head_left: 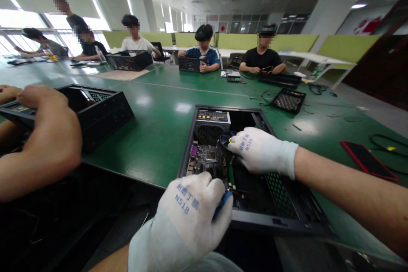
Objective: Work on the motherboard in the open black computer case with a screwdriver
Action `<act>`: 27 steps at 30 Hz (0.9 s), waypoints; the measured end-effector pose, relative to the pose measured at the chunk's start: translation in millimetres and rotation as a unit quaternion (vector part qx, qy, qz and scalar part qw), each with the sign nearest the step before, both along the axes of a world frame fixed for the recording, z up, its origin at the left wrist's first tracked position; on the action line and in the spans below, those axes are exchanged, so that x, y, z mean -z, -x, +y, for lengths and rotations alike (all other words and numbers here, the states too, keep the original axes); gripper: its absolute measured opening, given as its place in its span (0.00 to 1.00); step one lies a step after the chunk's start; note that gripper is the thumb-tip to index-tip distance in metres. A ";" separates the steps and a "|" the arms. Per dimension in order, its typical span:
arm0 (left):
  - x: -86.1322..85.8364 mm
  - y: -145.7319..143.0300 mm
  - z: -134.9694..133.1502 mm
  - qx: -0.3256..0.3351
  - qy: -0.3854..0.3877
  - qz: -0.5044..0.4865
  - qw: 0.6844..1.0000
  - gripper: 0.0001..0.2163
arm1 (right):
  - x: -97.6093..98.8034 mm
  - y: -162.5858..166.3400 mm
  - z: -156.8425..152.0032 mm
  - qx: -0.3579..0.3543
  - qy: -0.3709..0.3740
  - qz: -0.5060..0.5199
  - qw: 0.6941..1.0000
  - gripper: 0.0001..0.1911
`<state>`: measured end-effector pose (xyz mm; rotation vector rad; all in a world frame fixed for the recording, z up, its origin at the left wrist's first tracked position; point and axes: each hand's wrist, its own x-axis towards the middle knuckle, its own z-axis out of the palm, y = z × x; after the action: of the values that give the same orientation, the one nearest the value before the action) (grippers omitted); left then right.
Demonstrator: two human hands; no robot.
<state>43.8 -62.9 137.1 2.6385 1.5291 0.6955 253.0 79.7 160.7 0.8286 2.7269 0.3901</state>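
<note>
An open black computer case [255, 219] lies on its side in front of me, showing its motherboard [207, 165]. My right hand [256, 148], in a white work glove, grips a round black cooling fan [225, 139] above the board, beside the bare processor socket [211, 156]. At the case's near edge is my left hand [191, 216], gloved the same way, its fingers curled over. A thin dark pointed tip shows beyond its thumb; what the fingers hold is hidden. The power supply [212, 125] sits at the case's far left corner.
On my left, a co-worker's bare arms [44, 136] reach into another black case [105, 114]. A red-edged black panel [366, 159] and cables lie at right. Beyond is a black perforated tray [288, 100]. Several people work across the green table [153, 136].
</note>
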 end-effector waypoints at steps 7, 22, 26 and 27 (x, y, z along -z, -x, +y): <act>-0.2 0.3 0.5 -0.002 0.012 0.001 1.000 0.09 | -7.9 0.3 4.9 0.139 -0.004 -0.083 0.987 0.13; 0.8 0.3 -0.8 -0.006 -0.005 -0.007 1.000 0.10 | 6.4 9.7 36.5 0.157 0.024 -0.111 0.981 0.14; 0.5 -0.1 -0.3 -0.004 -0.011 -0.009 1.000 0.09 | 5.7 6.6 34.3 0.163 -0.017 -0.086 0.983 0.16; 0.5 -0.2 -0.2 -0.003 -0.010 -0.007 1.000 0.09 | 5.5 4.6 33.8 0.163 -0.034 -0.075 0.983 0.17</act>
<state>44.0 -63.1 136.6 2.6369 1.5362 0.7319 248.4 113.5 155.2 1.1899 2.3961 0.4544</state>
